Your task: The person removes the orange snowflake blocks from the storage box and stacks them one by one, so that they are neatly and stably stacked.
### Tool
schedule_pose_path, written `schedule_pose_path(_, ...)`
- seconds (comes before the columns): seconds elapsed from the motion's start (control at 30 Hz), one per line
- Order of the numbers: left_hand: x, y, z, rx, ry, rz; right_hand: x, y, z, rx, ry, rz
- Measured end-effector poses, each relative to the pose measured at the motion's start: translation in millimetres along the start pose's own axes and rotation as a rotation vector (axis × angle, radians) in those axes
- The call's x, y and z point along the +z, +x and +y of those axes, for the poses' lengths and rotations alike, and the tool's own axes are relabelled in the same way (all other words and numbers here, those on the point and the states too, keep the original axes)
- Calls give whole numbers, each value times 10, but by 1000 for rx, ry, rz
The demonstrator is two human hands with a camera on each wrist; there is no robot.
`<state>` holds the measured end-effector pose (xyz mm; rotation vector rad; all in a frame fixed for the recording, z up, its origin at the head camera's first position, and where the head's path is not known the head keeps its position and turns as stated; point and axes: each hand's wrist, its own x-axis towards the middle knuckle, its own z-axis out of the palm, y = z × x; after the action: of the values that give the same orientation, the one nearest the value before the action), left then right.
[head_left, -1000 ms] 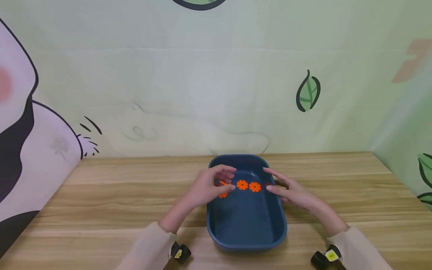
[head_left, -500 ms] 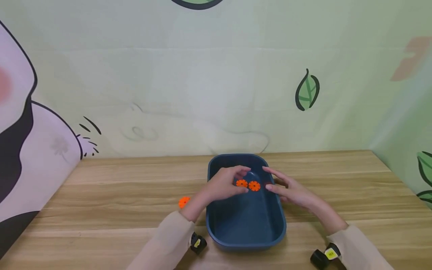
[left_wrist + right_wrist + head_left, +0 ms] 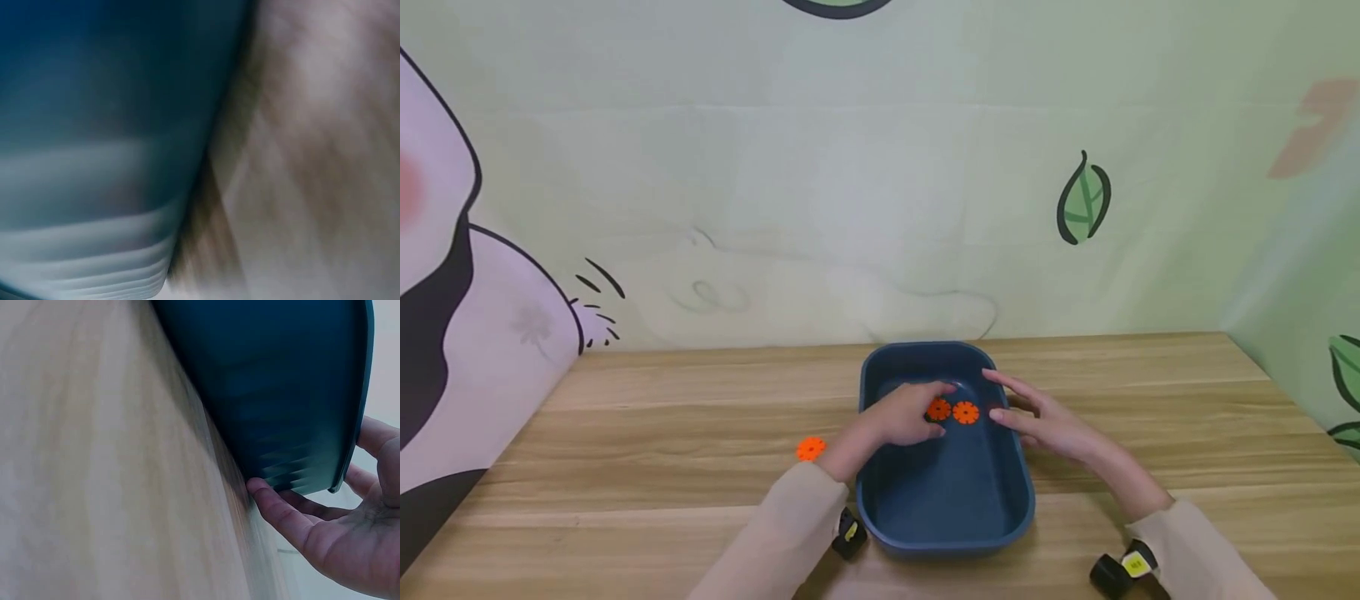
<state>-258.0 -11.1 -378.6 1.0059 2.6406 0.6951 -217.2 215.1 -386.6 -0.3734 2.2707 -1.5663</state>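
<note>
The left hand (image 3: 904,417) reaches down into a dark blue plastic bin (image 3: 946,546), its thumb and fingertips apart on either side of an orange notched disc (image 3: 938,409). Just right of that piece, a second orange notched disc (image 3: 966,412) lies flat in the bin. My right hand (image 3: 1051,425) holds the bin's right side, thumb and index finger over the rim, the other fingers against the outer wall, as the right wrist view also shows. In the left wrist view only the bin's outer wall (image 3: 119,112) and a blurred surface appear; the hand is out of that picture.
Another orange notched disc (image 3: 810,448) lies on the wooden table (image 3: 685,433), left of the bin near the left wrist. Behind the table hangs a pale green printed backdrop (image 3: 850,192). Black wrist cameras sit on both sleeves.
The left hand has moved right and then down to a disc in the bin. It now covers where another disc showed earlier. The table disc has come into view. The right hand stays put.
</note>
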Motion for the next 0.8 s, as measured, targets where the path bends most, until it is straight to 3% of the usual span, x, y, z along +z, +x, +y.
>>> schedule_pose_path(0.13, 21, 29, 15, -31, 63, -56, -19, -14, -1, 4, 2, -2)
schedule_pose_path(0.4, 47, 54, 21, -35, 138, -74, -32, -26, 7, 1, -6, -3)
schedule_pose_path(0.8, 17, -7, -2, -58, 110, -79, -8, -12, 4, -10, -10, -3)
